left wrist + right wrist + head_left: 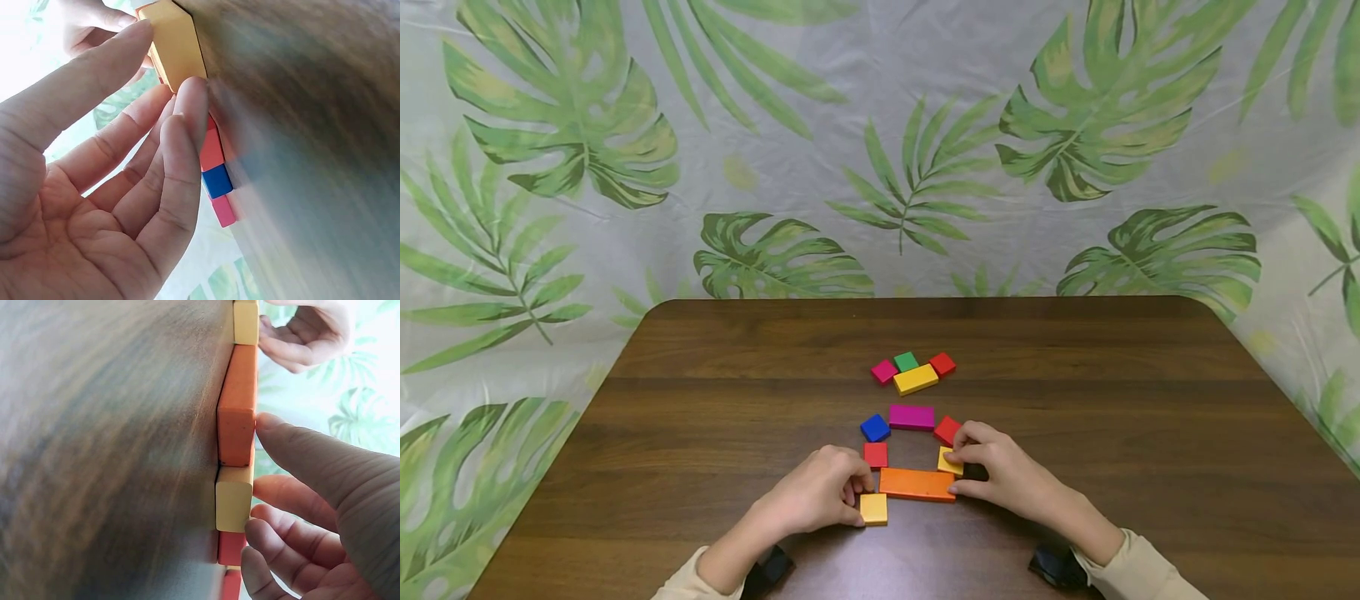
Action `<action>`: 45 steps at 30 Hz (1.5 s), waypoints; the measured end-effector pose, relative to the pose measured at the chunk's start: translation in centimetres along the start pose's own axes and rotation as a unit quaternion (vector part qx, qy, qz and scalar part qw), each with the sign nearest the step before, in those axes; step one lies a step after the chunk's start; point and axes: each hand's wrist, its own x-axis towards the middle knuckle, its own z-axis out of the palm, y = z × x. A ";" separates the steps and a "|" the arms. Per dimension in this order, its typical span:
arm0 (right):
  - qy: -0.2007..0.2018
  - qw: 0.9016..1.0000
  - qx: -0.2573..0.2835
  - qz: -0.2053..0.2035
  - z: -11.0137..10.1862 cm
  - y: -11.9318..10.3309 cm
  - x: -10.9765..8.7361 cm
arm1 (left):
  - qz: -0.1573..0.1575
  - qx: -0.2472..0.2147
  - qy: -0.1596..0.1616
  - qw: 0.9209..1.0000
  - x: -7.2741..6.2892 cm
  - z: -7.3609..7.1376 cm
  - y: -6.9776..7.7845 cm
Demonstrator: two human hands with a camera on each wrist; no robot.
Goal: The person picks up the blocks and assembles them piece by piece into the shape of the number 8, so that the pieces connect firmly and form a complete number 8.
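Observation:
In the head view, a yellow square block [873, 509] lies at the lower left of a ring of coloured wooden blocks. My left hand [822, 492] pinches it, thumb on its near side and fingertips by its far side. A long orange block [917, 484] lies just beyond it, crosswise. My right hand [1003, 468] has its thumb at the orange block's right end, and its index fingertip touches a second yellow block [950, 460]. In the right wrist view, the right thumb [272, 422] is beside the orange block, with the other fingers loosely bent by the yellow one.
Red [876, 455], blue [876, 428], magenta [912, 417] and another red block [947, 430] complete the ring. Farther back, a yellow bar [916, 380] touches pink, green and red blocks. Everything lies on a dark wooden table [700, 400] before a leaf-patterned cloth [925, 50].

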 end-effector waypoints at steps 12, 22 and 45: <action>0.005 1.000 -0.001 -0.005 -0.2 0.1 0.0 | -0.015 -0.013 0.023 1.000 0.2 -1.7 -0.7; -0.001 1.000 0.003 0.003 -0.2 0.0 -0.2 | -0.054 -0.019 0.091 0.994 2.2 -3.9 -4.1; -0.005 1.000 0.004 0.008 -0.1 -0.1 -0.2 | -0.099 0.052 0.108 0.988 12.0 -4.2 -5.3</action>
